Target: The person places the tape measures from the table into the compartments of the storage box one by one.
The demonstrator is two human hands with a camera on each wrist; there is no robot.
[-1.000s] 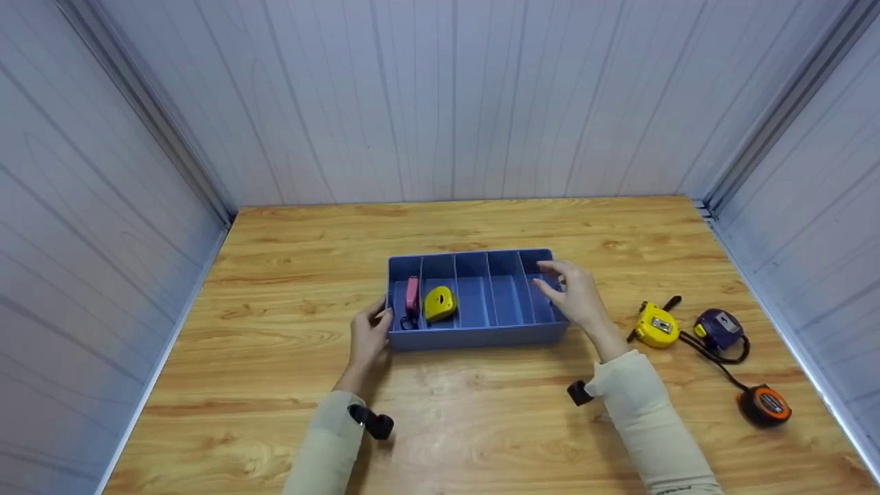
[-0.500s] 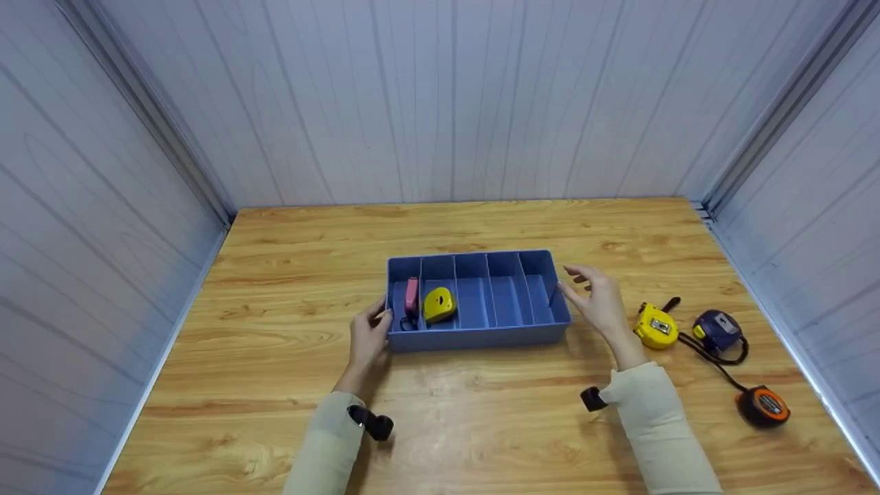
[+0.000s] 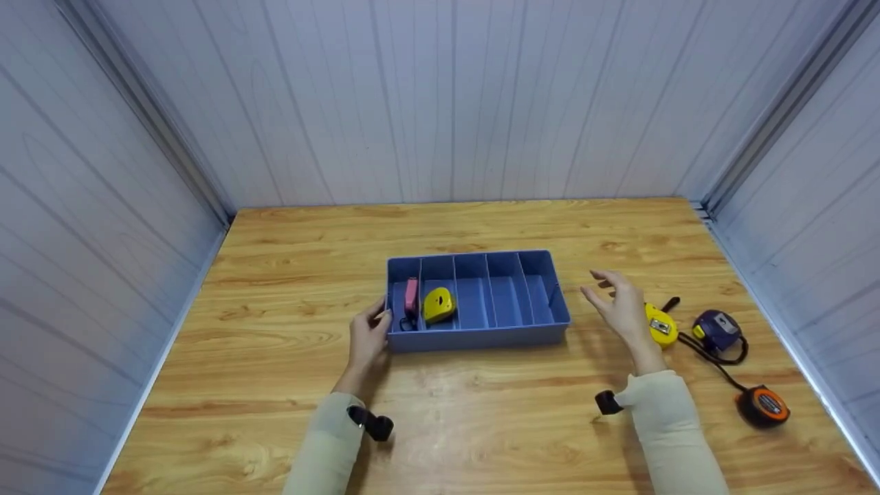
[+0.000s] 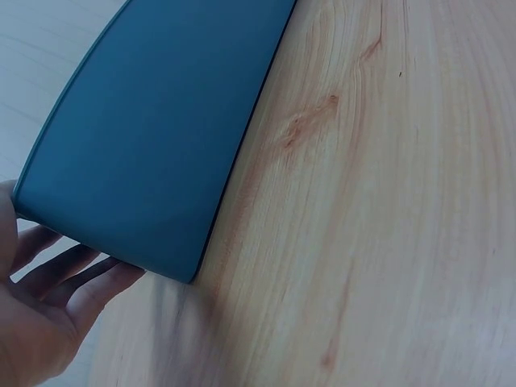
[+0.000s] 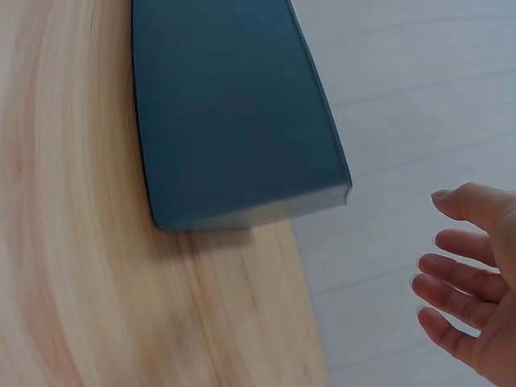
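A blue divided box [image 3: 481,338] stands mid-table, with a row of several compartments. In its leftmost compartment sits a pink tape measure [image 3: 411,295] with a dark cord; the second holds a yellow tape measure [image 3: 439,304]. My left hand [image 3: 368,337] grips the box's left end, thumb at the rim and fingers against the outer end wall in the left wrist view. My right hand [image 3: 624,313] hovers right of the box, holding nothing, its fingers loosely bent and spread from the thumb. Another yellow tape measure [image 3: 662,326] is partly hidden behind this hand.
Further right lie a dark blue tape measure [image 3: 718,330] with a black cord and an orange and black tape measure [image 3: 764,405]. Pale panel walls [image 3: 454,103] enclose the wooden table [image 3: 481,426] at the back and sides.
My right hand has moved right, from over the box's rightmost compartment to apart from the box, near the loose yellow tape measure. The left hand and box have stayed in place.
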